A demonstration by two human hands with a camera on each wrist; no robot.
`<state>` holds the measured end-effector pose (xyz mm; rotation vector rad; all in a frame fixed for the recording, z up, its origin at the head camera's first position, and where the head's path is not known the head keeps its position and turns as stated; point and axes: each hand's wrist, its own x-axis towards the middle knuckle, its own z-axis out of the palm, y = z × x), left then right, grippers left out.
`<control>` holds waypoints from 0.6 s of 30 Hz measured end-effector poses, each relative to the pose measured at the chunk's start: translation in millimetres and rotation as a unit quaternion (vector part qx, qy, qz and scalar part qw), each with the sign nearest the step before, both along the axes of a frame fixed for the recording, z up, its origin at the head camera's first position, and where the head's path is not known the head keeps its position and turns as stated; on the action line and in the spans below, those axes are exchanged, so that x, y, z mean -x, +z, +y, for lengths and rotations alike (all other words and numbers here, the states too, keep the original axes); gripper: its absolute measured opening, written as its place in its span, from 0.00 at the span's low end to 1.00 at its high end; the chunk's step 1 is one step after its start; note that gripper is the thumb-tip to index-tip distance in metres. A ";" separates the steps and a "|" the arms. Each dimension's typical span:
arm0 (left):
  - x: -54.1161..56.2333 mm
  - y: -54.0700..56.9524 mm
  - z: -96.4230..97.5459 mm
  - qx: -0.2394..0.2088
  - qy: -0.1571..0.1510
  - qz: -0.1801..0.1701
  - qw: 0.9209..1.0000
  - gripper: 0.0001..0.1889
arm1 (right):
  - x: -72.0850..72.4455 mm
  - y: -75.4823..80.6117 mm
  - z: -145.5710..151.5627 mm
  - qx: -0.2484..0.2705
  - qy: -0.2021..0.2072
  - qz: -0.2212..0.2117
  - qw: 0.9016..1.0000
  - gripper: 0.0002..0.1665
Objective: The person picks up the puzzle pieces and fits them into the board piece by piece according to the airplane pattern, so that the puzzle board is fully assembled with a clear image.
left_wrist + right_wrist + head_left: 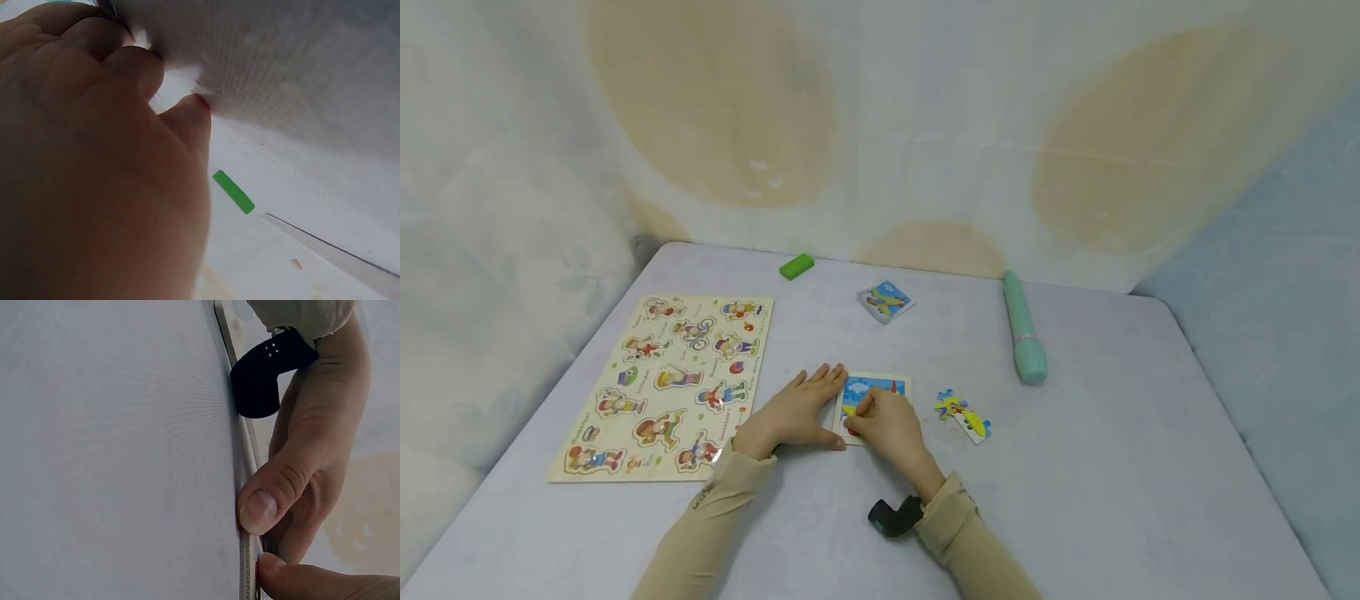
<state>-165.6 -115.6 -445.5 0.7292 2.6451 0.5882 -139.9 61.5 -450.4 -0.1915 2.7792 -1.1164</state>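
A small jigsaw puzzle [874, 383] with a blue sky picture and a pale frame lies flat in the middle of the table. My left hand [796, 417] rests at its left side, fingers spread; its thumb [259, 509] touches the puzzle's near edge. Over the puzzle, my right hand [891, 425] has its fingers curled, thumb and forefinger pinching a puzzle piece at the lower left, mostly hidden by the fingers. Two loose yellow and blue pieces, one a knobbed piece [951, 404] and one a white-edged piece [973, 425], lie right of the hand.
On the left lies a large wooden board [651, 400] with cartoon figures. Toward the back are a green block [797, 266] and a small airplane picture [886, 301]. A mint-green tapered object [1024, 333] lies at the right. A black wrist camera [895, 517] sits by the right cuff.
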 end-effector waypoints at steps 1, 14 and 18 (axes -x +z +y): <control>0.1 0.9 -0.3 -0.001 0.000 -0.001 1.000 0.55 | 0.1 -0.2 -0.3 -0.002 0.001 0.000 1.000 0.11; -0.1 -0.9 1.2 0.007 -0.004 -0.003 1.000 0.56 | 29.4 11.2 85.8 0.190 0.026 -0.119 0.974 0.19; 0.4 -1.3 1.2 0.013 -0.008 -0.002 1.000 0.56 | 30.6 13.7 122.7 0.139 -0.012 -0.113 0.984 0.24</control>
